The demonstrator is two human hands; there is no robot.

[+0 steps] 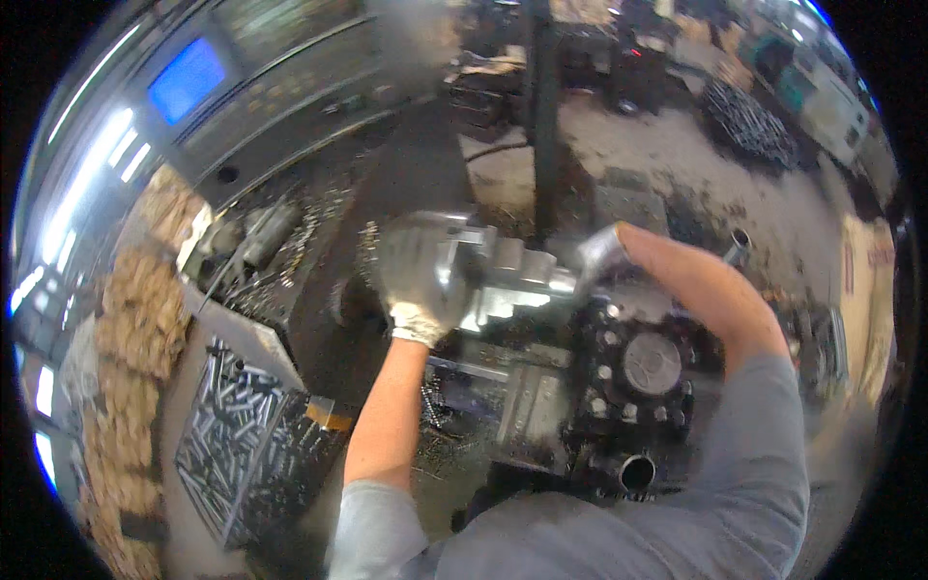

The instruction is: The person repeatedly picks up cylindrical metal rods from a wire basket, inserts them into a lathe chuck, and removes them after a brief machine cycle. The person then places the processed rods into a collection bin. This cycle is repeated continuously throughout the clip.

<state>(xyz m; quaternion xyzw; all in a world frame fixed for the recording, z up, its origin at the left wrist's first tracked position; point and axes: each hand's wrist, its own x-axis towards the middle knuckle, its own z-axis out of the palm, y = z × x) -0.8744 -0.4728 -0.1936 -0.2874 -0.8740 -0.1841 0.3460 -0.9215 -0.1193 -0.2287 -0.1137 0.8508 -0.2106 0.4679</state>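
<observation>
A shiny metal casting with blocky flanges hangs in the air in the middle of the view, blurred by motion. My left hand, in a grey-white glove, grips its left end. My right hand, also gloved, holds its right end, with the bare forearm bent over from the right. Just below the part sits a dark round machine fixture with bolts around its face.
A tray of several small metal cylinders lies at lower left. Metal chips cover the machine bed. A blue screen glows on the machine at upper left. Stacked brown pieces line the left. A dark post stands behind.
</observation>
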